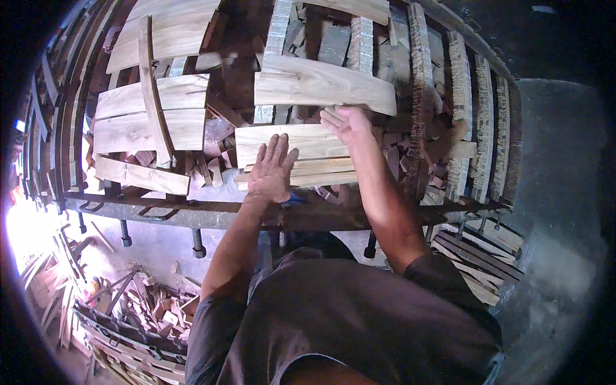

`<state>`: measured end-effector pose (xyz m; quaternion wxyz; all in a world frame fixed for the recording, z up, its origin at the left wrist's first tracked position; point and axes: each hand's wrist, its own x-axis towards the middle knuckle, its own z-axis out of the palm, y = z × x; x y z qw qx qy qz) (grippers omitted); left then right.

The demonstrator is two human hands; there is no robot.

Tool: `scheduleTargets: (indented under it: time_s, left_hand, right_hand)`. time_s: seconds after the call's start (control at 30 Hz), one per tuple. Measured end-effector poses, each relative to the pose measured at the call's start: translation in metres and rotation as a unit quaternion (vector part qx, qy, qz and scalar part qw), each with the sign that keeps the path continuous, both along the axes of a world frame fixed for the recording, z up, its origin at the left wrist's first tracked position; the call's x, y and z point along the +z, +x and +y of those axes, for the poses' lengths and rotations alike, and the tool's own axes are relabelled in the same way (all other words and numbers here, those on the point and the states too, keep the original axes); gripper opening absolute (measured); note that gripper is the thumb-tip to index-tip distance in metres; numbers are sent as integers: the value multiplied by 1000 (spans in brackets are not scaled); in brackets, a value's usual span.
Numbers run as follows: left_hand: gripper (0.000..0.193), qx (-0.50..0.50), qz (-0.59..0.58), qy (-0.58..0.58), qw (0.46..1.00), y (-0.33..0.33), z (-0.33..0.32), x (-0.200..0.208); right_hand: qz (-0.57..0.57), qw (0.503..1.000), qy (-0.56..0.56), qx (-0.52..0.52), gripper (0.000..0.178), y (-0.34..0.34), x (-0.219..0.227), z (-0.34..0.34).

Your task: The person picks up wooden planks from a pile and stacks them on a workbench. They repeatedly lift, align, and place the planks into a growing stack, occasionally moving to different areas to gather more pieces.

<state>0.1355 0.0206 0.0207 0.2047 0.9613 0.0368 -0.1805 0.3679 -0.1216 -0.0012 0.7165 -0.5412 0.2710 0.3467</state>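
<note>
A pale wooden board (pixel 314 142) lies across the rack in front of me, with narrow wood strips (pixel 324 169) along its near side. My left hand (pixel 271 172) rests on the board and strips near their left end, fingers stretched out and a little spread. At the board's far edge, toward its right end, is my right hand (pixel 348 123), its fingers extended leftward and slightly bent. Nothing shows in its grasp; whether the fingertips press on the board is unclear. Just beyond it lies a wider, slightly angled board (pixel 324 82).
To the left, more boards (pixel 151 128) lie under a curved wooden strip (pixel 153 96). Rough-topped bars (pixel 459 115) cross the rack on the right. A metal rail with bolts (pixel 224 218) runs along the near side. Wood offcuts (pixel 157 305) are heaped at lower left.
</note>
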Motion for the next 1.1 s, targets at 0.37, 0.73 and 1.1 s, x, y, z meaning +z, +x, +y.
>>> scheduleTargets:
  time_s: [0.37,0.73,1.1]
  left_hand:
    - [59,31,-40,9,999,9,-11,-3]
    - [48,29,-46,27,998,15,-13,-16]
    - [62,45,32,11,998,24,-8,-1]
  right_hand:
    - [-546,433,-416,584,108,81,16,-9]
    - [-485,535,-258,642,118,142,15,6]
    - [142,827,413,354,97,186,34,-2]
